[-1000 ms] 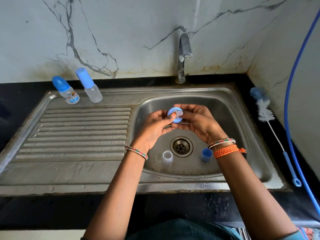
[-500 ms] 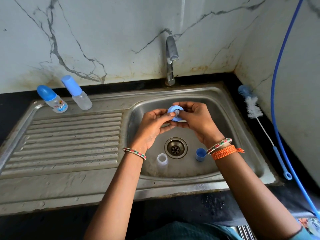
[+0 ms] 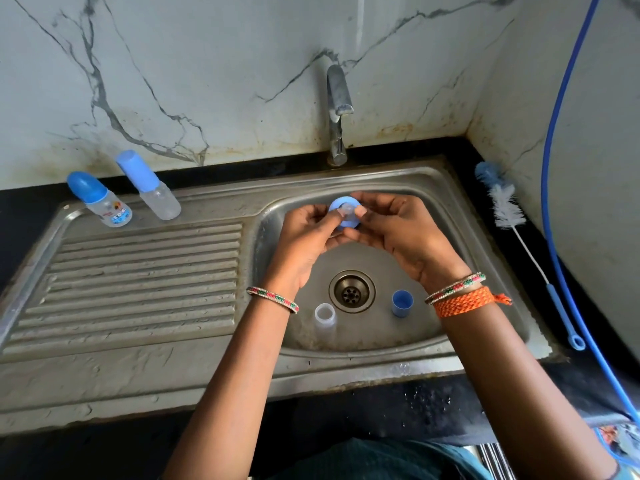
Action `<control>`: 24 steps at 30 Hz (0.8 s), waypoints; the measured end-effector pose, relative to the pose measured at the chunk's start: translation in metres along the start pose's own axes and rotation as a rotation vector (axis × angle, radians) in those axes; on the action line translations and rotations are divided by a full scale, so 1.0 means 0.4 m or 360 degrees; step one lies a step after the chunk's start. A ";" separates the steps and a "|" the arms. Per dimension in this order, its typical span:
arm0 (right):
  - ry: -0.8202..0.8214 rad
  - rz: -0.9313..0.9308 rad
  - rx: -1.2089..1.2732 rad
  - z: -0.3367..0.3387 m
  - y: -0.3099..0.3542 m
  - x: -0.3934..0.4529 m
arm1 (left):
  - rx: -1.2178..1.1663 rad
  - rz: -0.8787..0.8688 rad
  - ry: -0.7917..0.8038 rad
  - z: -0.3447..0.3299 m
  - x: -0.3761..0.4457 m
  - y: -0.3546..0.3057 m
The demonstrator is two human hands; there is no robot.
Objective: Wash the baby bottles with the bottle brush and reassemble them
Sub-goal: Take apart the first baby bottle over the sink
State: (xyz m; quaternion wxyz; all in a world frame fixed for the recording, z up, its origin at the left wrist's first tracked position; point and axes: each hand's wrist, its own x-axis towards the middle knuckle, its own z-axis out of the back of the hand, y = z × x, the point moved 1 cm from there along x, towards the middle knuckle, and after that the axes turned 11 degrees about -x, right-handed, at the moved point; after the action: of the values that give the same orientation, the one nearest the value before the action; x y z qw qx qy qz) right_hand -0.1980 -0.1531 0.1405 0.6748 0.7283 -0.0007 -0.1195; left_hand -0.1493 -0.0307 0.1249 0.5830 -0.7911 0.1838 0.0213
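your left hand (image 3: 308,233) and right hand (image 3: 398,230) both pinched the blue collar (image 3: 341,213) with its clear teat (image 3: 346,210) above the sink (image 3: 485,271).

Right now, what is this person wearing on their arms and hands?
Both forearms are bare, no sleeves or gloves. The left wrist carries one thin red-green-white beaded bangle. The right wrist has a matching bangle plus an orange braided thread band with a knotted tail.
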 end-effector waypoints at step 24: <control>-0.0384 0.0191 -0.0110 -0.009 0.057 -0.005 | -0.0128 -0.0367 0.0183 -0.038 -0.059 -0.043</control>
State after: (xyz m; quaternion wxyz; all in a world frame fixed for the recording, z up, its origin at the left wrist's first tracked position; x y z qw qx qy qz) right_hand -0.1957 -0.1513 0.1635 0.7004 0.6836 -0.1213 -0.1655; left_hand -0.1685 -0.0341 0.1514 0.5377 -0.8298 0.1237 -0.0839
